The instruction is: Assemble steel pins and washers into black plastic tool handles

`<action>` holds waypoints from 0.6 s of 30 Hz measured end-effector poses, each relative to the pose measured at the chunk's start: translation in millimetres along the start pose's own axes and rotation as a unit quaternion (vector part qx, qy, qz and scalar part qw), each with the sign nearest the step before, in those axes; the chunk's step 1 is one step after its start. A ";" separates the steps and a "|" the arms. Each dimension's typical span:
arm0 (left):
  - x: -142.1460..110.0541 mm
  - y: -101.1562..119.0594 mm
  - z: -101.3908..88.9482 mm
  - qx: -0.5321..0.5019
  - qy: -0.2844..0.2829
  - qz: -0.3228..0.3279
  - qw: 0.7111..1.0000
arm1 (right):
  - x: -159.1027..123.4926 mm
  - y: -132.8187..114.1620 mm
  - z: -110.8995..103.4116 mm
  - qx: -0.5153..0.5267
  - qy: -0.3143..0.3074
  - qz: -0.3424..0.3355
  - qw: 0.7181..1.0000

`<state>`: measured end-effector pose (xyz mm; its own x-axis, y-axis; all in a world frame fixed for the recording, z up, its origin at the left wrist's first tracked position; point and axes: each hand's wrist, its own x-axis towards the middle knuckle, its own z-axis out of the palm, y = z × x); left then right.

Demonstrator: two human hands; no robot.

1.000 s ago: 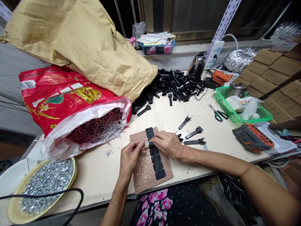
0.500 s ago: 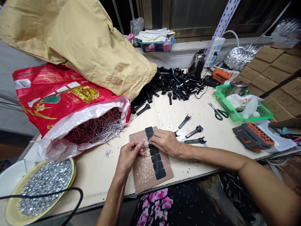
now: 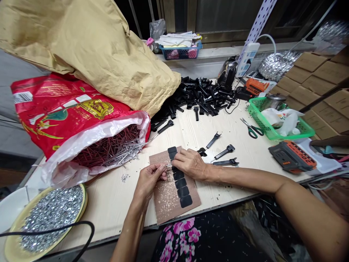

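Observation:
My left hand (image 3: 151, 176) is closed, thumb and forefinger pinching one end of a thin metal rod (image 3: 169, 166). My right hand (image 3: 191, 163) curls over the other part of that rod, fingertips pointing left. From behind its knuckles a black plastic clip (image 3: 201, 151) sticks out; its join to the rod is hidden. Beneath both hands lies a brown sheet (image 3: 166, 198) with a column of rounded black pads (image 3: 183, 191) and pale specks. Right of the hand rest several black clips (image 3: 225, 151) with thin rods.
At left, a red bag (image 3: 62, 105) spills long metal rods beside a yellow bowl (image 3: 85, 203) of small metal nuts. Black clips (image 3: 203, 94) are heaped behind. Scissors (image 3: 252, 129), a green basket (image 3: 287, 134) and a battery pack (image 3: 294, 156) lie right.
The black clip behind my right hand has turned and shows more of itself. My right fingers have shifted slightly left; my left hand stays pinched in nearly the same spot.

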<state>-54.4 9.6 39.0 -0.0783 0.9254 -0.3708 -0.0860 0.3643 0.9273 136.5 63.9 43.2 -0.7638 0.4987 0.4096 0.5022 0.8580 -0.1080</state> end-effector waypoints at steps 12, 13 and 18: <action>3.6 6.3 -1.8 -0.068 -0.037 -0.096 0.992 | 2.7 5.9 1.7 -0.016 0.013 -0.045 0.999; 4.0 6.1 -1.9 -0.072 -0.034 -0.099 0.992 | 2.7 6.0 1.9 -0.024 0.015 -0.051 0.998; 4.0 5.6 -1.8 -0.029 -0.014 -0.057 0.998 | 1.5 4.3 3.6 0.021 0.006 0.007 1.000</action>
<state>-57.0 15.2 42.6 -0.0370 0.8816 -0.4706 -0.1510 0.4606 0.8747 136.1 68.8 40.1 -0.7513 0.5102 0.4187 0.4958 0.8550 -0.1523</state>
